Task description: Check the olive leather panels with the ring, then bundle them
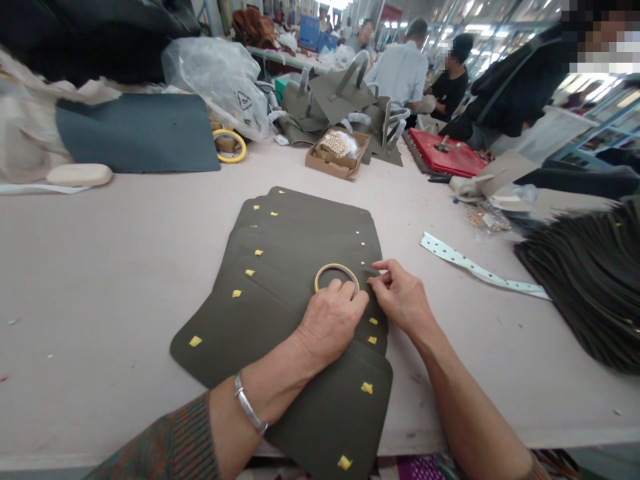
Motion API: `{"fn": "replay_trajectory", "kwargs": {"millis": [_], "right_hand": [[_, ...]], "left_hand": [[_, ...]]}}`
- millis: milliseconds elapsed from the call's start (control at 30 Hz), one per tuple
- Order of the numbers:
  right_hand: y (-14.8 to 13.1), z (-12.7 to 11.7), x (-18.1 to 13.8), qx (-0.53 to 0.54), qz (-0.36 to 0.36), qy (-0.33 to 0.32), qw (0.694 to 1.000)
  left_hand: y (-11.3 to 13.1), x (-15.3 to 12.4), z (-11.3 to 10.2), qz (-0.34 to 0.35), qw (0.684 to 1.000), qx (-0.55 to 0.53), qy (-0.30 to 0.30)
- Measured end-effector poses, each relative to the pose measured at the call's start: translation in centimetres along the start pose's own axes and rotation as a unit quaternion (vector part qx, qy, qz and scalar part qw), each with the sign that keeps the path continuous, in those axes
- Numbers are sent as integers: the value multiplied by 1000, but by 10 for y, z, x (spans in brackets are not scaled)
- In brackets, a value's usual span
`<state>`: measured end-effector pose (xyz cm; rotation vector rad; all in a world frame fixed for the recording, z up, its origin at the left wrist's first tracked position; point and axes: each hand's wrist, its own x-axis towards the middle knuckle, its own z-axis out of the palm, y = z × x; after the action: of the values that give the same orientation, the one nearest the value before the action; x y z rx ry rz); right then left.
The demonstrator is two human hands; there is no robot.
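Observation:
Several dark olive panels (pixel 280 307), likely leather or a similar sheet, lie overlapped in a fanned stack in front of me. Small pieces of yellow tape (pixel 195 341) dot their left and right sides. My left hand (pixel 334 317), with a silver bangle at the wrist, is closed on a roll of yellow tape (pixel 320 270) above the stack. At the stack's right edge, my right hand (pixel 400 293) pinches a small bit of yellow tape (pixel 370 280) between thumb and finger. Farther up that edge, small light spots show on the panels.
A thick pile of dark panels (pixel 590 287) stands at the right, beside a pale perforated strip (pixel 475 270). Toward the back are a cardboard box (pixel 333 163), another yellow tape roll (pixel 235 159), a blue-grey sheet (pixel 145 133) and a red slab (pixel 445 153). People work beyond the table.

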<state>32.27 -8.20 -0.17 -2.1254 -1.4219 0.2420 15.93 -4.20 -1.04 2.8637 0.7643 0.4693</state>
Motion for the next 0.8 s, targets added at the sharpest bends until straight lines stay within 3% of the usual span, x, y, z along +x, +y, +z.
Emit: {"fn": "replay_trajectory", "kwargs": {"millis": [133, 367, 467, 600, 700, 800], "right_hand": [[0, 0, 3, -26, 43, -1, 999], [11, -9, 10, -41, 43, -36, 998], [20, -18, 4, -5, 4, -16, 1000], [24, -22, -7, -16, -124, 37, 991], [10, -19, -13, -82, -180, -16, 980], [-4, -12, -6, -144, -145, -58, 977]], "left_hand": [[0, 1, -1, -3, 1000, -2, -6], [0, -1, -1, -5, 1000, -10, -3], [0, -1, 0, -9, 1000, -7, -5], [0, 1, -1, -8, 1000, -3, -8], [1, -2, -7, 0, 1000, -11, -2], [-6, -4, -1, -5, 999, -29, 21]]}}
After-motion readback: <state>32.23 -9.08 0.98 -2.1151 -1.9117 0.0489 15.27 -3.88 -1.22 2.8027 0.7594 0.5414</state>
